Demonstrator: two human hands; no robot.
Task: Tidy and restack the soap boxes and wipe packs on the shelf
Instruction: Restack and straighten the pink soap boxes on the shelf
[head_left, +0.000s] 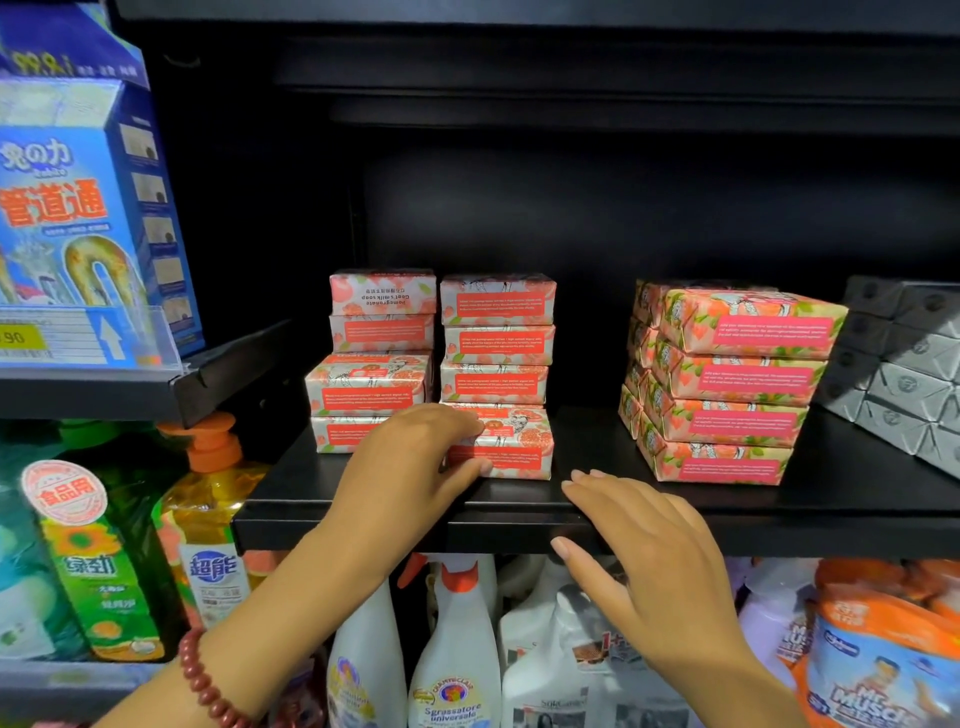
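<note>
Black metal shelf lies beneath both grips. Stack of pink floral-wrapped soap boxes stands beyond and to the right of the right grip, which rests flat on the shelf edge, fingers straight, holding nothing. Left grip pinches a red-and-white paper-wrapped soap box, fingers on top, thumb on the front face.

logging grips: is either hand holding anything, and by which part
Left hand grips the middle stack's bottom soap box at its front left corner. Right hand holds nothing, resting on the shelf edge.
</note>
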